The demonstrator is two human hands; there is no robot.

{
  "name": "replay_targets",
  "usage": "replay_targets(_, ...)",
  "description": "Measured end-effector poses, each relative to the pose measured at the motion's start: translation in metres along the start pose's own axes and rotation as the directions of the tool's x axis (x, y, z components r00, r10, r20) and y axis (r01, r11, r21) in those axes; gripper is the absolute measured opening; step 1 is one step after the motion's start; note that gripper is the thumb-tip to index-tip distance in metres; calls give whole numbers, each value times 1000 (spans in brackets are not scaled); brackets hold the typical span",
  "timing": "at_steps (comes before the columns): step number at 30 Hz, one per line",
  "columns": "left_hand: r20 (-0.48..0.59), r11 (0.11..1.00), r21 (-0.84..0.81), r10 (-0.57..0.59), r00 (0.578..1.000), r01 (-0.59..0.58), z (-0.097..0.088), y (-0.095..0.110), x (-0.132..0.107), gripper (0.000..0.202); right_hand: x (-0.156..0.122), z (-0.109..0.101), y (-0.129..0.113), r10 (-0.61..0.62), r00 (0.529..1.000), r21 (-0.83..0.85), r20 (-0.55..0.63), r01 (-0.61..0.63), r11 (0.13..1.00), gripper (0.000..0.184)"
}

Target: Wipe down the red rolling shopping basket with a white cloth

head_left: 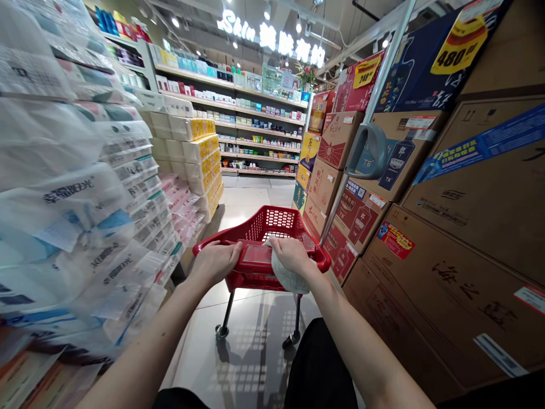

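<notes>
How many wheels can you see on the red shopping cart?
2: one rear wheel below the left hand, one below the right hand, both hands on the cart handle. Front ones may be hidden.

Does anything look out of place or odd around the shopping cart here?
Only one thing: a white cloth is bunched under the right hand on the red cart handle and hangs below it. The left hand grips the handle bare.
</notes>
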State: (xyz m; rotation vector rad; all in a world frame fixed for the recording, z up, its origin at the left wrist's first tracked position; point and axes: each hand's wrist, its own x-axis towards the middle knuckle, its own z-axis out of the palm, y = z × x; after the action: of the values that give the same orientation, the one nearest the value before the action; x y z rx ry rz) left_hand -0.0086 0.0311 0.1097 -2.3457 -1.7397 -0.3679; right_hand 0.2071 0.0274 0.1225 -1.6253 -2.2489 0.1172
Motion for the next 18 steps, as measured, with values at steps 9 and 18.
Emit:
replay_targets(9, -70, 994, 92, -59, 996, 65, 8, 14, -5, 67, 36, 8, -15, 148, 974, 6, 170, -152, 988, 52)
replay_targets(18, -101, 993, 94, -65, 993, 74, 5, 18, -6, 62, -9, 18, -39, -57, 989, -54, -139, 50, 997, 47)
